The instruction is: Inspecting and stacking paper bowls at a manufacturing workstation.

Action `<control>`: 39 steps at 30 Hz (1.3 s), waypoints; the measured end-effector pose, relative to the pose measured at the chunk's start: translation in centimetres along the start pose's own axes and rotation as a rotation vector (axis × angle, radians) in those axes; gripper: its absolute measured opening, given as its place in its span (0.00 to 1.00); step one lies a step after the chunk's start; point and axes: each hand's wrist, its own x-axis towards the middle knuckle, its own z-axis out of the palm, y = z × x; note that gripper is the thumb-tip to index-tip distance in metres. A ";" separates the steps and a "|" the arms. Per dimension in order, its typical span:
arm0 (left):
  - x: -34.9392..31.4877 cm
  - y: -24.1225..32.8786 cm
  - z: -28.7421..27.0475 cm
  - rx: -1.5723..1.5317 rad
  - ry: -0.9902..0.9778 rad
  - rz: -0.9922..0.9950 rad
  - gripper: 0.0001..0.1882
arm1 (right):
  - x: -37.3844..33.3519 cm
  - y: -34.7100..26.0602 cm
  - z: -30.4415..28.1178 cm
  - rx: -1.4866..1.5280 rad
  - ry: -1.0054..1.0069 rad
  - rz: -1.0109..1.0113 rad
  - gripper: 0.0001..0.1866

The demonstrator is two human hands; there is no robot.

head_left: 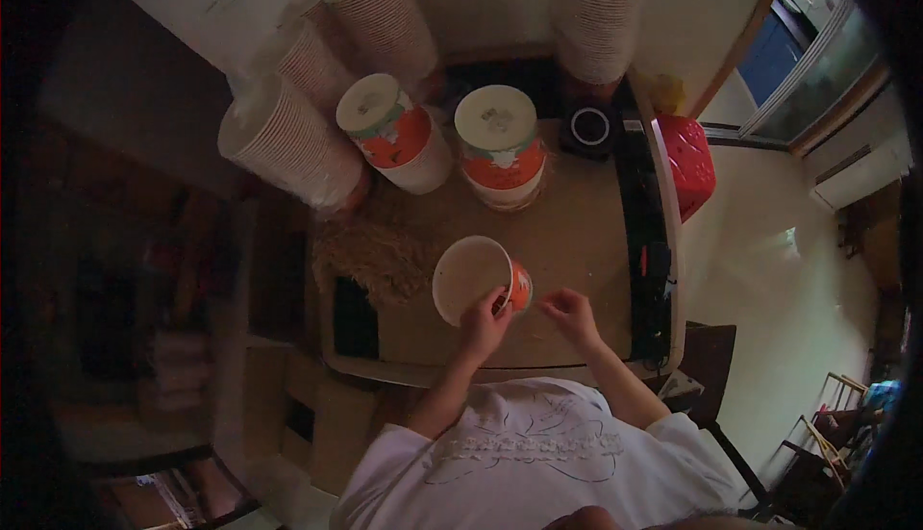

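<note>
A paper bucket (pixel 466 278), white inside with an orange printed wall, lies tipped on the brown tabletop, its mouth turned left toward me. My left hand (pixel 484 326) grips its rim, thumb and fingers closed at the lower right edge. Just right of the bucket's base, my right hand (pixel 571 318) is pinched closed; whatever it holds is too small to make out. Left of the bucket sits a heap of tan, string-like fibres (pixel 375 256). Two lidded paper buckets, one tilted (pixel 396 136) and one upright (pixel 502 150), stand beyond.
Tall stacks of white paper buckets (pixel 293 150) line the table's back left, with another stack (pixel 596 25) at the back right. A dark round-faced device (pixel 588 128) sits near that stack. Beside the table's right edge is a red plastic stool (pixel 685 164).
</note>
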 end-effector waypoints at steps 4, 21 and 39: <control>0.0 0.6 -0.8 0.047 -0.019 0.001 0.18 | 0.5 -0.9 0.5 -0.130 -0.048 0.009 0.07; 0.0 1.4 2.3 0.154 -0.122 0.266 0.22 | -0.8 -0.5 0.3 0.208 0.014 0.002 0.05; -2.6 3.5 -0.1 0.032 -0.182 0.218 0.04 | -3.5 -0.6 -0.4 -0.147 -0.192 -0.016 0.04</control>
